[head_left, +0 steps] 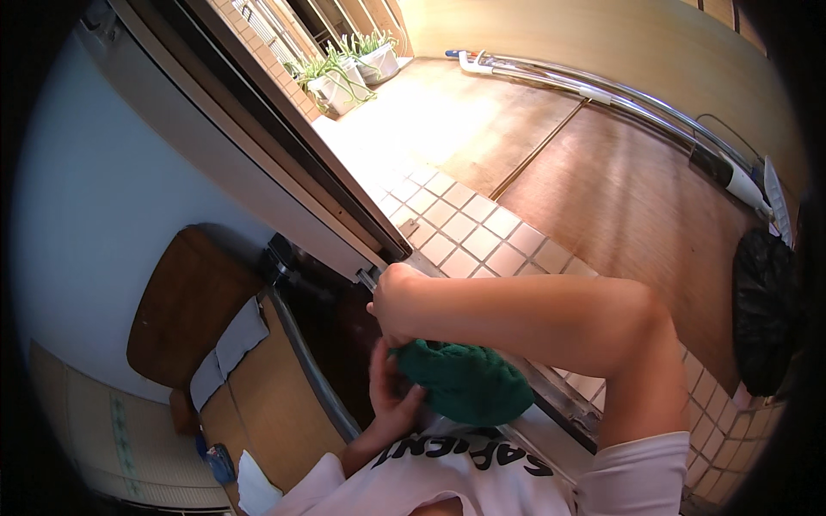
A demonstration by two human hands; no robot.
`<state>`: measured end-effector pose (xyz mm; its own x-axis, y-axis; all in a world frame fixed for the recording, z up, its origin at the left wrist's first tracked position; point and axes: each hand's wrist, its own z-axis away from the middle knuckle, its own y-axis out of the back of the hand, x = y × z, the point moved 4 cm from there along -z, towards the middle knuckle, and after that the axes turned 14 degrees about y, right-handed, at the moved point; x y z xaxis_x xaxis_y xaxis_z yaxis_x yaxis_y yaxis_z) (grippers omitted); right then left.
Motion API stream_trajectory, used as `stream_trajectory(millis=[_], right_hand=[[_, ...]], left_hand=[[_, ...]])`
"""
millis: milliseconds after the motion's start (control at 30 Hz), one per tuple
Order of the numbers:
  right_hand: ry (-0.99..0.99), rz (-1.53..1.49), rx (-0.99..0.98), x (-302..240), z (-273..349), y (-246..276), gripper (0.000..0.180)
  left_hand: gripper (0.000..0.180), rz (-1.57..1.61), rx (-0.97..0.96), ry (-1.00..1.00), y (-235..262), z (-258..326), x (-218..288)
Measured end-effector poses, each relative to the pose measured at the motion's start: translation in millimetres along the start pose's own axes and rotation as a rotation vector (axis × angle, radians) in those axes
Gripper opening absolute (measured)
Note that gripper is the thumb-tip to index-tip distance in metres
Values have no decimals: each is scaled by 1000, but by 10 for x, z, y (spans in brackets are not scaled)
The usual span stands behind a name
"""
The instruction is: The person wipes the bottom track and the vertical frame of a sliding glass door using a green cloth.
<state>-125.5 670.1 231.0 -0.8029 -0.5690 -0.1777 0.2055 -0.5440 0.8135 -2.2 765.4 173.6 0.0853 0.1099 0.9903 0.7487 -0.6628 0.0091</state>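
Observation:
My right hand [397, 301] is closed beside the lower corner of the sliding door frame [301, 155], next to a small metal piece [367, 279]. What its fingers grip is hidden behind the back of the hand. Below it, my left hand [391, 400] has curved fingers and a thumb against the left edge of a bunched green cloth [469, 384]. The cloth hangs in front of my white shirt, its upper edge partly under my right forearm. Its fold near the fingers is hard to make out.
Tiles [465, 224] border a brown floor [619, 215]. Long metal poles [602, 90] lie along the far wall, near a black bag [761, 310]. Potted plants [340, 86] stand outside. At left, a bed with a brown headboard [194, 301] stands below the pale wall.

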Motion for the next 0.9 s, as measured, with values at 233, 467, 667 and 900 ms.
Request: stream_trajectory(millis=[233, 467, 667, 900], right_hand=[[-122, 58, 86, 45, 47, 62, 50], [-74, 37, -2, -86, 171, -51, 55], [-111, 31, 126, 58, 55, 90, 41], [-108, 128, -75, -85, 35, -25, 68]], left_hand=[[64, -447, -103, -144, -62, -175, 213], [79, -613, -235, 124, 54, -115, 45], [74, -551, -239, 57, -49, -306, 176], [69, -664, -197, -61, 10, -249, 130]])
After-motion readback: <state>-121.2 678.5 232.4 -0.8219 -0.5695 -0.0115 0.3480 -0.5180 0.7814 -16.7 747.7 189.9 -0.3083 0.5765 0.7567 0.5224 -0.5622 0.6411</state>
